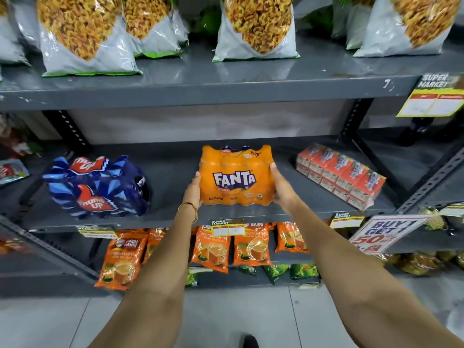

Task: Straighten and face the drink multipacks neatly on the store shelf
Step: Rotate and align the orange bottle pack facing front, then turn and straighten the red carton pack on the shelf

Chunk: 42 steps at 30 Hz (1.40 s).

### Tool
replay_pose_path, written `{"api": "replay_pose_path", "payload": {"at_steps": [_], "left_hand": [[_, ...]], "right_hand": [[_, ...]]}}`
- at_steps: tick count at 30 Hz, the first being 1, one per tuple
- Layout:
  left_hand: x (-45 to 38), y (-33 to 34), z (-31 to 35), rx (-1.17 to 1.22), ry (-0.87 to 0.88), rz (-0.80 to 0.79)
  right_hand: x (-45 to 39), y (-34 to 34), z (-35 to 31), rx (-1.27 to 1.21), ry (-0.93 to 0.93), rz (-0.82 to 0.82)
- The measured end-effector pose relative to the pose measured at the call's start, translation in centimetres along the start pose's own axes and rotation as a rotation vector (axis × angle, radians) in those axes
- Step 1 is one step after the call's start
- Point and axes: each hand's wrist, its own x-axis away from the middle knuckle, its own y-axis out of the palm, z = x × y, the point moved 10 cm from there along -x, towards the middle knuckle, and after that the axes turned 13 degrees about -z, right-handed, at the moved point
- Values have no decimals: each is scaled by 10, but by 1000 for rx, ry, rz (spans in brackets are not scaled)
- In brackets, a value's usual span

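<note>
1. Currently the orange Fanta multipack (237, 175) stands upright on the grey middle shelf (175, 167), near its front edge, logo facing out; this pack is the landmark for everything below.
2. Left hand (192, 190) lies flat against the pack's left side, fingers together and pressed to the wrap; a thin gold bangle (188, 209) sits on that wrist.
3. Right hand (282, 187) presses the pack's right side, fingers (274, 169) closed against the upper right edge; the pack is clamped between the two hands.
4. Left of the Fanta pack, well apart: a blue Thums Up multipack (98, 188), same shelf, turned at an angle, dark end facing right.
5. Right of the Fanta pack, apart from it: a shrink-wrapped block of orange juice cartons (340, 175), set diagonally, near end reaching the shelf's front edge.
6. Above the Fanta pack, on the upper shelf (200, 81): large clear-and-white snack bags (254, 28) standing in a row.
7. Below the Fanta pack: orange tea pouches (251, 246) on the lower shelf; green packs below those, blurred.
8. Directly under the Fanta pack, on the shelf lip: a yellow price tag (228, 228); text unreadable.
9. Lower right of the Fanta pack: a white promo sign (384, 233) reading "BUY 1 GET 1".
</note>
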Motion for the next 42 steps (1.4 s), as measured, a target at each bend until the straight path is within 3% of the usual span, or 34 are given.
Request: {"api": "replay_pose_path", "payload": {"at_steps": [20,23,26,29,32,36,42], "left_hand": [[23,-6,-10,-92,-5,-3],[39,-19,14,-338,131,239],[65,3,62,-567,422,380],[71,58,99,-726,634,307],[65,122,116,-809,729,184],[41,210,107,-933,696,-22],[-33,305,62,-1047,392,-244]], "right_hand": [[19,5,11,22,10,45],[25,-3,7,31,1,140],[46,-37,-4,29,-105,410],[67,-78,-4,-75,-180,638],[82,-119,-1,-144,-162,775],[99,-173,-2,-159,-108,852],[63,-272,17,-118,75,819]]}}
